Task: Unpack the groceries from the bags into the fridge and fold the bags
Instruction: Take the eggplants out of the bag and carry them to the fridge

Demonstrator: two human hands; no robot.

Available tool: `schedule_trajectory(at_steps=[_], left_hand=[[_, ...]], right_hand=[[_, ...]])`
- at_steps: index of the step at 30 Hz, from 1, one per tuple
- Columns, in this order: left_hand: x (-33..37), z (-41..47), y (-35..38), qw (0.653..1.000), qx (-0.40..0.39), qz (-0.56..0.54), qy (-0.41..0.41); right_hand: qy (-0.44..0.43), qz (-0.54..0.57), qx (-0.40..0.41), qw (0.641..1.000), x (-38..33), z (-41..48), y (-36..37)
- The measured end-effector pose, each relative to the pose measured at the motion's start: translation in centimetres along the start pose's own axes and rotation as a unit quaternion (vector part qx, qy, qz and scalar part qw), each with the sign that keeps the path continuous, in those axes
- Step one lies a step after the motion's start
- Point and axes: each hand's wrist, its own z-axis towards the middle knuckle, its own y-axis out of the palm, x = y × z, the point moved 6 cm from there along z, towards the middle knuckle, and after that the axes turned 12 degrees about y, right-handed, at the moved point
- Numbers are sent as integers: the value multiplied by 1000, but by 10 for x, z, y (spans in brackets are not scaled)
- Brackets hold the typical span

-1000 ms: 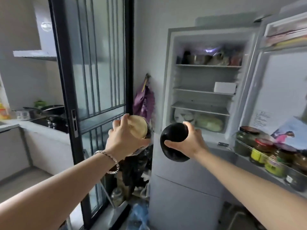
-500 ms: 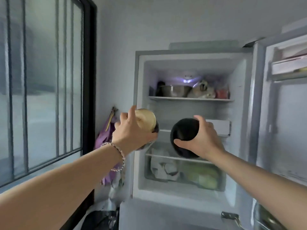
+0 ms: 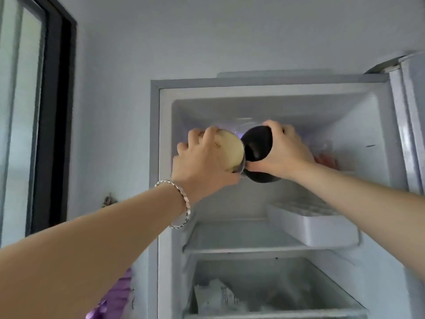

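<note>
Stocking fridge [image 3: 358, 134]: left hand [image 3: 202, 166] grips pale jar [image 3: 230, 150], right hand [image 3: 289, 153] grips dark round item [image 3: 257, 146]; next, likely seat both inside.

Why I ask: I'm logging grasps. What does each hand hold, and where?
Left hand grips a pale-topped jar round its side; right hand grips a dark round thing by its right side.

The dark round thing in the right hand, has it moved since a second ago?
Yes. The dark round thing went up: it was by the bottom drawer of the fridge, and is now at the top shelf, above the white tray.
</note>
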Motion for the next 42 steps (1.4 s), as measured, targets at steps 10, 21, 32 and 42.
schedule_trajectory(at_steps=[10, 21, 32, 42], left_hand=[[-47, 78, 43, 995, -67, 72, -7], [-76, 127, 102, 959, -273, 52, -53], [-83, 126, 102, 970, -230, 73, -44], [-73, 114, 93, 979, -146, 144, 3]], right_hand=[[27, -112, -81, 990, -11, 94, 51], [4, -172, -201, 964, 14, 129, 46], [-18, -82, -147, 986, 14, 118, 60], [-7, -41, -88, 995, 21, 105, 55]])
